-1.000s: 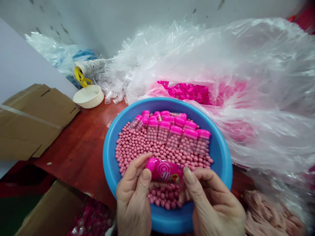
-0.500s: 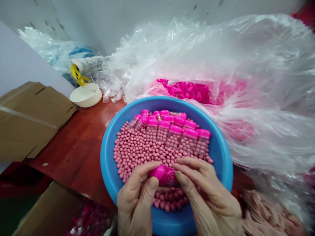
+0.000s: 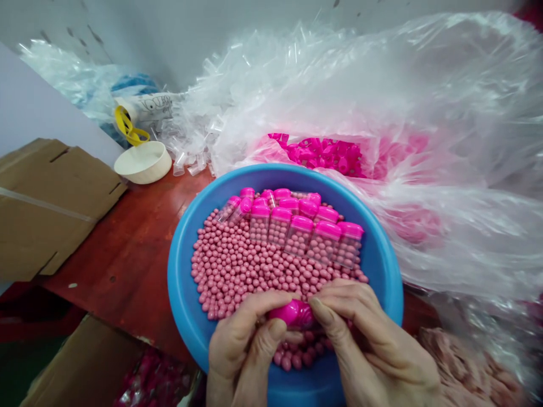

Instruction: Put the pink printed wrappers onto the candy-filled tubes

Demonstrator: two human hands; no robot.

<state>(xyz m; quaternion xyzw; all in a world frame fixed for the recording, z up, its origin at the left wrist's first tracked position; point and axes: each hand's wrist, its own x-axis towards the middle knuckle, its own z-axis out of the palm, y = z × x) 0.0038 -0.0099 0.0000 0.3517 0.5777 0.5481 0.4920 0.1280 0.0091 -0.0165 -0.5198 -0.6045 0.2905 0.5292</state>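
A blue basin (image 3: 180, 282) holds many small pink balls (image 3: 237, 265). Clear containers with bright pink caps (image 3: 301, 224), filled with such balls, lie in rows on top toward its far side. Over the near part of the basin, both hands hold one shiny pink item (image 3: 292, 314) between them. My left hand (image 3: 250, 339) pinches its left end between thumb and fingers. At its right end, the thumb and fingers of my right hand (image 3: 365, 333) are closed on it and partly cover it.
Left, a cardboard box (image 3: 55, 203) and a white round dish (image 3: 144, 163) beside a yellow tape roll (image 3: 129, 127). Behind, clear plastic pieces (image 3: 195, 147) and a large plastic bag (image 3: 445, 113) with pink caps (image 3: 326, 154). Bottom right, crumpled cloth (image 3: 466, 362).
Both hands and the pink item have shifted slightly right and down. The item is now more covered by the fingers of my right hand. The whole view has moved a little.
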